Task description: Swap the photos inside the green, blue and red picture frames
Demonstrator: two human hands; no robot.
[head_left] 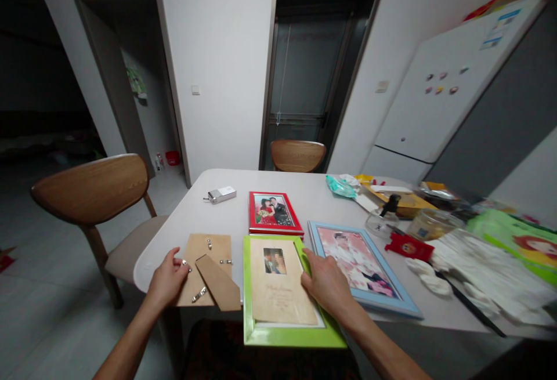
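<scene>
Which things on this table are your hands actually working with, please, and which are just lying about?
In hand: left hand on the brown backing board; right hand on the green frame.
Lying about: red frame, blue frame, silver device, spray bottle.

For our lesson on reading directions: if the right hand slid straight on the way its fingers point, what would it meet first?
Probably the red frame. The right hand lies on the green frame, fingers aimed away and slightly left, and the red frame lies just beyond its top edge.
</scene>
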